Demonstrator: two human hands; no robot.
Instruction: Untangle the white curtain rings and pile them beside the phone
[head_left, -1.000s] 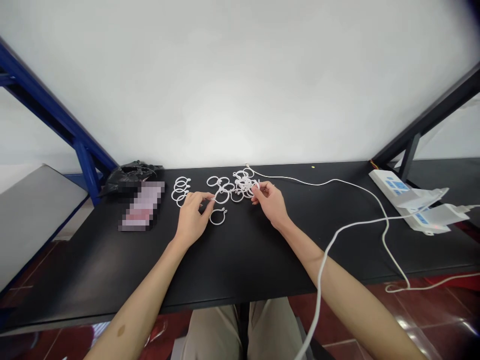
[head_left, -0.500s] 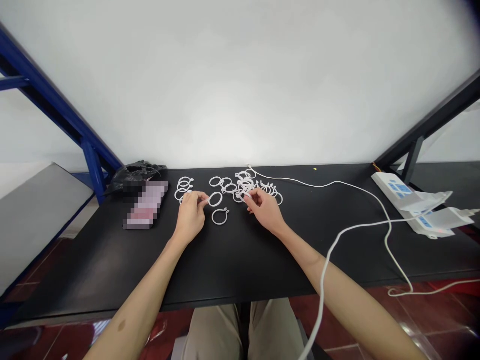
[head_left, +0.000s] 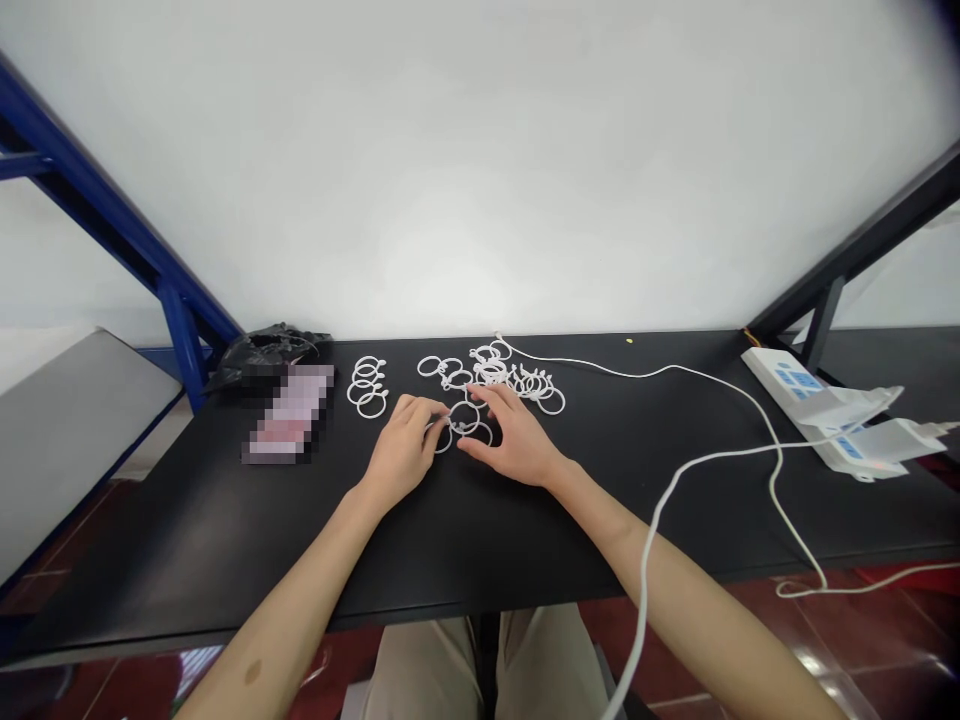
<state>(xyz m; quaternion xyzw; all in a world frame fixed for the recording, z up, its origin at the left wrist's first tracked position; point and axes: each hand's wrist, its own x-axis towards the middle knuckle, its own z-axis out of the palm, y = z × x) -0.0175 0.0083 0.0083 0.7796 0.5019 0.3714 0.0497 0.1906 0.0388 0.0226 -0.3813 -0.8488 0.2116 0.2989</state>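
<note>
On the black tabletop [head_left: 480, 545], my left hand [head_left: 403, 447] pinches a white tabbed ring [head_left: 478, 418], while my right hand [head_left: 519, 440], thumb and fingers parted, curves just beside it.

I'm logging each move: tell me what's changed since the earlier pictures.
The left hand moved rightward, carrying its held ring along. The right hand moved leftward and nearer the person; its thumb and fingers are now spread near another ring, apparently let go. The left ring group, black bag and power strip stayed put.
</note>
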